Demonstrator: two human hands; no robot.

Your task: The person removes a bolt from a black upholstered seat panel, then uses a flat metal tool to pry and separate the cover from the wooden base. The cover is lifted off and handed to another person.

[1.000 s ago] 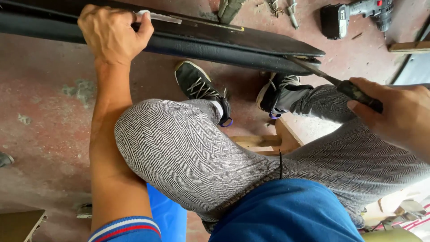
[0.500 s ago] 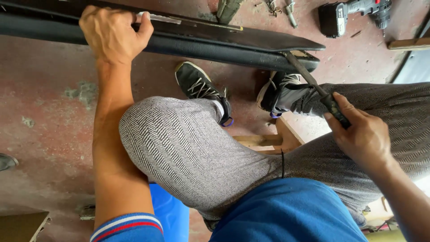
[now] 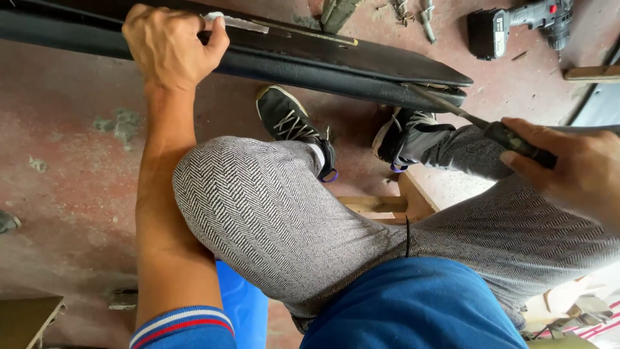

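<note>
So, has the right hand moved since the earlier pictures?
Yes. Against the black sneaker, the right hand has drawn back to the right since half a second ago, its tool tip at the black panel end.

Blue shirt, striped cuff [image 3: 184, 325], grey herringbone trousers [image 3: 278, 226], black sneakers [image 3: 287, 119].

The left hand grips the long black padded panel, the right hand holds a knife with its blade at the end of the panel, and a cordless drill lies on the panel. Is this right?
Not fully. In the head view, the cordless drill lies on the floor beyond the long black padded panel, not on it. The rest holds: the left hand grips the panel, and the right hand holds a knife with its blade at the panel's end.
</note>
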